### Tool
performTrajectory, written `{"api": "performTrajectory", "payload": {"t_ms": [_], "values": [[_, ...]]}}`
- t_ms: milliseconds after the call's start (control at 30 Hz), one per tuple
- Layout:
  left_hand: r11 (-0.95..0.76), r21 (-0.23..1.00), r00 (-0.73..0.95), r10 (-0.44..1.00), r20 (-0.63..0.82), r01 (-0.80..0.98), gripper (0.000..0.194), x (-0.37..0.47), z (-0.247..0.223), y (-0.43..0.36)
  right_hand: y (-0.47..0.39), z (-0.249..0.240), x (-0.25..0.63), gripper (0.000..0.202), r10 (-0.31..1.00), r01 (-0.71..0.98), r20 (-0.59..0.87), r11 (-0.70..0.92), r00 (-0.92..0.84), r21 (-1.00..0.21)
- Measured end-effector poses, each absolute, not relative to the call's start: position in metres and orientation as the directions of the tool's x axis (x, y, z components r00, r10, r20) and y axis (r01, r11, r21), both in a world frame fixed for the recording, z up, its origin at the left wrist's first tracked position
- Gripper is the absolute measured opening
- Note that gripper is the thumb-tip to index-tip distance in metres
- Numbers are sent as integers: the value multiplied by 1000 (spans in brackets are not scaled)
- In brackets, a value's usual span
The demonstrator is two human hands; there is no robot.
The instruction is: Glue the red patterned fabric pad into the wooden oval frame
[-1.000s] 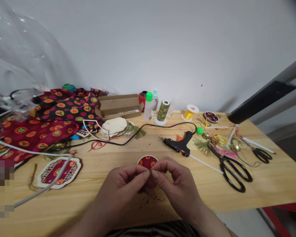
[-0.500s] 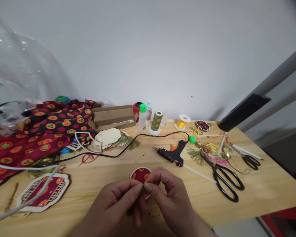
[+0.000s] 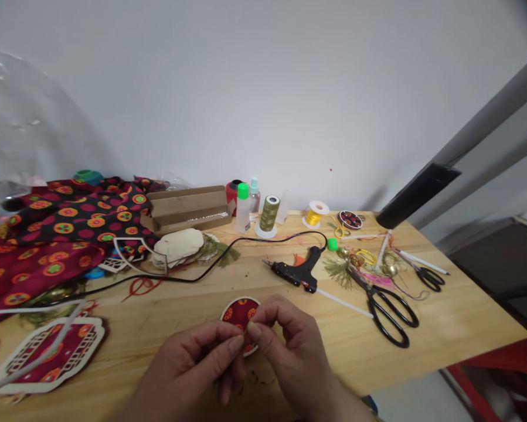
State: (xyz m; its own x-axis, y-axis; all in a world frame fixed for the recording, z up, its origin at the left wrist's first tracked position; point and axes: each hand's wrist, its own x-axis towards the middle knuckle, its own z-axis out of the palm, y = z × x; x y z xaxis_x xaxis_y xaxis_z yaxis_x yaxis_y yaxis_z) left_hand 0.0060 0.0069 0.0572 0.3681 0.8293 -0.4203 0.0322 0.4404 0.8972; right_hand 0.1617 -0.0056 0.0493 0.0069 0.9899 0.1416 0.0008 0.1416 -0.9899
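Observation:
My left hand (image 3: 201, 363) and my right hand (image 3: 289, 351) meet tip to tip low in the middle of the view. Thumb and forefinger are pinched together on each; whatever lies between them is too small to make out. Just beyond and under the fingertips is a round disc (image 3: 234, 315) covered in dark red flowered fabric with a pale rim. My hands hide its lower part, and I cannot tell whether they touch it. A few thin dark strands (image 3: 261, 380) lie on the wood beneath.
A black glue gun (image 3: 296, 272) lies beyond my hands, its cord running left. Black scissors (image 3: 388, 313) rest at right. A fabric-covered plaque (image 3: 52, 357) and patterned cloth (image 3: 65, 217) are at left. Thread spools (image 3: 269, 217), bottles (image 3: 242, 211) and a cardboard box (image 3: 188, 211) stand along the wall.
The whole view has shifted, so things on the table appear farther left. My hands stay pinched close together, with the fingertips slightly altered in position.

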Motion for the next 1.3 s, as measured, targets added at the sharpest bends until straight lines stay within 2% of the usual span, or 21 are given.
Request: {"api": "performTrajectory", "payload": {"t_ms": [100, 133, 233, 300, 367, 467, 567, 633, 667, 700, 733, 800, 900, 967, 1033, 1133, 1233, 1300], "values": [[401, 916, 292, 874, -388, 17, 23, 6, 60, 7, -5, 47, 164, 5, 994, 2, 106, 106, -2, -994], [384, 923, 264, 890, -372, 7, 21, 5, 60, 7, -6, 46, 164, 13, 996, -14, 87, 87, -12, -996], [358, 932, 196, 919, -342, -52, 15, 2, 57, 6, -8, 45, 163, 52, 997, -122, 11, 1, -82, -992], [347, 932, 170, 929, -327, -104, 15, 0, 54, 5, -9, 44, 159, 64, 985, -186, -36, -68, -166, -980], [321, 935, 164, 941, -297, -153, 15, 0, 51, 5, -10, 43, 154, 52, 968, -196, -67, -116, -241, -974], [302, 917, 102, 953, -285, -260, 13, -1, 51, 6, -14, 39, 149, 19, 949, -87, -122, -153, -290, -984], [258, 924, 8, 964, -266, -283, 13, -7, 55, 12, -19, 33, 152, 16, 930, 99, -199, -177, -308, -979], [172, 983, -56, 983, -176, -66, 14, -17, 56, 18, -22, 30, 157, 24, 901, 186, -217, -156, -377, -970], [149, 977, -60, 988, -141, 155, 15, -23, 55, 21, -23, 28, 160, 28, 889, 219, -200, -117, -412, -969], [106, 919, -72, 994, -85, 380, 16, -29, 52, 24, -23, 27, 163, 29, 884, 246, -172, -66, -435, -967], [41, 821, -63, 998, -6, 570, 19, -34, 48, 27, -23, 25, 165, 27, 888, 273, -138, -14, -440, -962], [-65, 548, -20, 989, 147, 834, 25, -42, 38, 32, -23, 22, 169, 22, 914, 320, -78, 58, -397, -946], [-126, 173, 99, 983, 154, 977, 34, -44, 23, 34, -22, 21, 174, 16, 956, 350, -91, 13, -279, -936], [-215, 64, 201, 964, 176, 974, 36, -42, 17, 35, -20, 23, 177, 14, 975, 302, -107, -44, -196, -952], [-344, 59, 315, 907, 279, 937, 33, -40, 16, 36, -18, 27, 179, 9, 987, 191, -121, -99, -104, -977], [-482, 115, 380, 796, 470, 868, 24, -38, 21, 38, -13, 33, 182, 2, 985, -42, -173, -172, 14, -984], [-544, 222, 349, 749, 564, 809, 14, -33, 30, 38, -7, 36, 182, 14, 970, -251, -237, -215, 60, -944], [-558, 316, 298, 746, 595, 767, 14, -26, 36, 35, -4, 37, 179, 21, 959, -392, -273, -223, 74, -892]]}}
